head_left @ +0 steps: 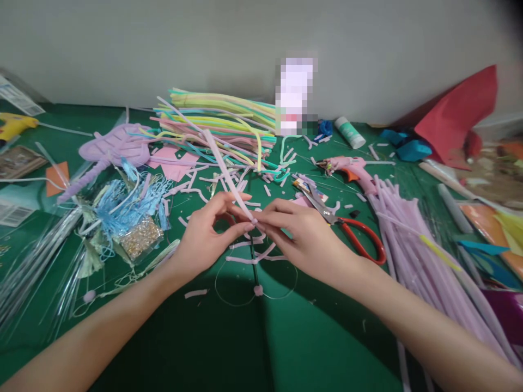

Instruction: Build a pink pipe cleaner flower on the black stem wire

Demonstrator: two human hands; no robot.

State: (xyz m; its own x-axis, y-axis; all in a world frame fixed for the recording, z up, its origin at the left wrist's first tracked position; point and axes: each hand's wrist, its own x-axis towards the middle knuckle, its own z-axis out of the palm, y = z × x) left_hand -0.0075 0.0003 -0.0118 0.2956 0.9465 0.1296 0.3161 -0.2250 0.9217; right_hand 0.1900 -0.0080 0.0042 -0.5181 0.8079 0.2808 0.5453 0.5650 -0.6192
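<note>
Between both hands stands a pale lilac pipe cleaner (224,170), slanting up and away to the left. My left hand (210,231) pinches it near its lower end with thumb and fingers. Closed against the same end are the fingertips of my right hand (302,231), where a small lilac knot or bead shows. Below the hands lies a fuzzy lilac ball (258,291) with thin clear line looped to either side. Cut lilac pieces (241,259) are scattered under and behind the fingers. Red-handled scissors (359,231) rest just beyond my right wrist.
A pink glue gun (351,167) and a bundle of lilac pipe cleaners (412,239) lie right. Coloured pipe cleaners (220,117) are heaped at the back before a blurred bright screen (295,90). Blue tassels (131,198), a bead packet (141,238) and a lilac leaf shape (116,146) lie left.
</note>
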